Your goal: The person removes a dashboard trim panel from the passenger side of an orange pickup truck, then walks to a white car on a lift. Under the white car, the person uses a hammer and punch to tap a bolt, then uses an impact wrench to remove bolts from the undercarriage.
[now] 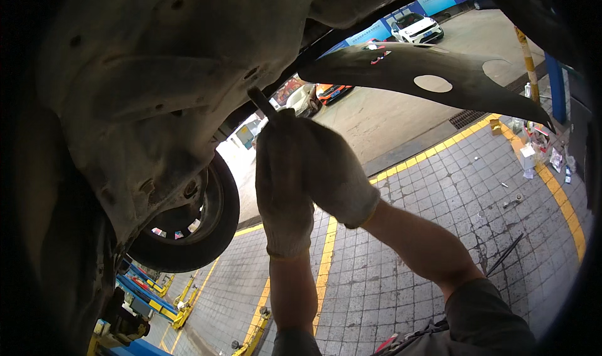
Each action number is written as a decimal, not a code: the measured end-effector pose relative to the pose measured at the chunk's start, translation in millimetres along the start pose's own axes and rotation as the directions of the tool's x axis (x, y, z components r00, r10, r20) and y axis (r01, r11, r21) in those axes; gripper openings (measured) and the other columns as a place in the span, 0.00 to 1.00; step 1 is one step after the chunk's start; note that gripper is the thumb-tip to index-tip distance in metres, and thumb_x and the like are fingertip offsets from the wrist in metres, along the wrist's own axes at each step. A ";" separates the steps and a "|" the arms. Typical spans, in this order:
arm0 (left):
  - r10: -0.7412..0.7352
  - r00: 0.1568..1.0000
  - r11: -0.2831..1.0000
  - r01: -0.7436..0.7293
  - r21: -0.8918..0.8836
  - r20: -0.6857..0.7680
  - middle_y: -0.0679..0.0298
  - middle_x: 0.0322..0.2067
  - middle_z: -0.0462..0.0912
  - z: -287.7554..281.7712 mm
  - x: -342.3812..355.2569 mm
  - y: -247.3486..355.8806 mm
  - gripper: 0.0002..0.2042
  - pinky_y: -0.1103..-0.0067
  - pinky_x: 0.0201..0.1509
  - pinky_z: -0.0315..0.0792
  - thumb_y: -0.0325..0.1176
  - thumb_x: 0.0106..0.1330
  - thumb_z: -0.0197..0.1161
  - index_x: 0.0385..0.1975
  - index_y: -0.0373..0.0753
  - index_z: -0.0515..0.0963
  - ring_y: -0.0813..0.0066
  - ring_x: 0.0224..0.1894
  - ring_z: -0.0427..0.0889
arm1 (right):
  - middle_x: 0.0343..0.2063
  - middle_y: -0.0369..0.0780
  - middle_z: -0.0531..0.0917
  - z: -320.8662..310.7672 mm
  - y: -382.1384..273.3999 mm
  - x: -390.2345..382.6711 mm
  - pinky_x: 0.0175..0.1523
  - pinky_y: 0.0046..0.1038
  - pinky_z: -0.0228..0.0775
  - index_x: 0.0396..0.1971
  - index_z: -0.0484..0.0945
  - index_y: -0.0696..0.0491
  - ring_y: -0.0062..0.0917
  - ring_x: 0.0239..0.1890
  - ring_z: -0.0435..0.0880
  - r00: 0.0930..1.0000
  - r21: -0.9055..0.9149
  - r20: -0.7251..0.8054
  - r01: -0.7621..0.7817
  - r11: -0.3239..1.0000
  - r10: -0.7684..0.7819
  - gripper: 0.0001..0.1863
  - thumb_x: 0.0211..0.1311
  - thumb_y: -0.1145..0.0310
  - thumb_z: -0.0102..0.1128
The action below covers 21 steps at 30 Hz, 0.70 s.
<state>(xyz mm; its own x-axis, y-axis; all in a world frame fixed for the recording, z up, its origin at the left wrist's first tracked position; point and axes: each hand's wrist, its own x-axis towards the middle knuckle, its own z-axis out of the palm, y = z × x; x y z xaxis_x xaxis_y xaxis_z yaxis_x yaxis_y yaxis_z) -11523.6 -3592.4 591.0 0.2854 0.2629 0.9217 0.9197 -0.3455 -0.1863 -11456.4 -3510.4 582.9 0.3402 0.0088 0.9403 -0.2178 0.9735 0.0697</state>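
Note:
Both of my hands wear dirty, light knit work gloves and are raised together under a vehicle. My left hand point(282, 199) is closed upright, fingers wrapped and mostly hidden. Pressed against it from the right, my right hand point(335, 168) is closed too. Out of the top of the joined hands sticks a short, dark, rod-shaped tool point(262, 102), tilted up to the left; the gloves hide the rest. Its tip reaches the edge of the grimy vehicle underside point(169, 86), near a small slot. Whether the tip touches the metal, I cannot tell.
A tyre point(229, 212) hangs at the left. To the upper right a dark curved panel point(370, 68) with an oval hole hangs down. Yellow-blue lift parts point(182, 312) stand below left. A thin black rod point(505, 254) and small litter point(528, 152) lie on the tiled floor point(401, 262).

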 end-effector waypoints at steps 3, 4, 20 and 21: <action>0.006 0.999 1.000 -0.005 -0.028 0.044 0.51 0.70 0.76 -13.8 -5.9 -17.8 0.26 0.69 0.76 0.71 0.22 0.78 0.59 0.75 0.33 0.67 0.58 0.71 0.77 | 0.53 0.55 0.82 7.2 0.6 -13.3 0.54 0.39 0.82 0.68 0.70 0.64 0.44 0.51 0.86 0.998 0.082 -0.004 -0.056 0.995 0.056 0.30 0.69 0.71 0.65; 0.017 1.000 1.000 -0.017 -0.023 0.026 0.51 0.69 0.77 -12.3 -3.4 -15.9 0.27 0.68 0.75 0.71 0.22 0.76 0.62 0.75 0.33 0.67 0.57 0.70 0.78 | 0.53 0.54 0.82 6.5 0.7 -13.3 0.52 0.39 0.82 0.68 0.70 0.64 0.44 0.50 0.87 0.998 0.107 0.001 -0.065 0.992 0.065 0.29 0.70 0.71 0.65; -0.104 0.994 0.888 0.072 -0.454 -0.046 0.53 0.65 0.83 5.7 21.0 -15.8 0.31 0.74 0.70 0.76 0.29 0.74 0.70 0.75 0.33 0.69 0.65 0.66 0.83 | 0.50 0.56 0.82 -1.2 7.4 10.2 0.45 0.37 0.87 0.69 0.68 0.66 0.46 0.45 0.89 0.983 -0.187 -0.081 0.145 0.972 -0.162 0.31 0.68 0.74 0.67; -0.074 0.991 0.885 0.013 -0.465 -0.114 0.53 0.65 0.83 9.9 23.4 -10.4 0.30 0.74 0.70 0.76 0.29 0.74 0.70 0.75 0.33 0.69 0.66 0.66 0.82 | 0.50 0.56 0.82 0.1 6.6 10.3 0.45 0.37 0.88 0.69 0.68 0.66 0.46 0.46 0.89 0.989 -0.182 -0.060 0.121 0.976 -0.133 0.32 0.68 0.74 0.67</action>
<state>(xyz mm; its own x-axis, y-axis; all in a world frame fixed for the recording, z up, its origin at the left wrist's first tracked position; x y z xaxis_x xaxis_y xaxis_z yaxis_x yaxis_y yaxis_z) -11523.9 -3573.8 611.1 0.1841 0.1835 0.9656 0.6922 -0.7217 0.0052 -11454.5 -3503.9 593.1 0.4203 -0.1076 0.9010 -0.0050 0.9927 0.1208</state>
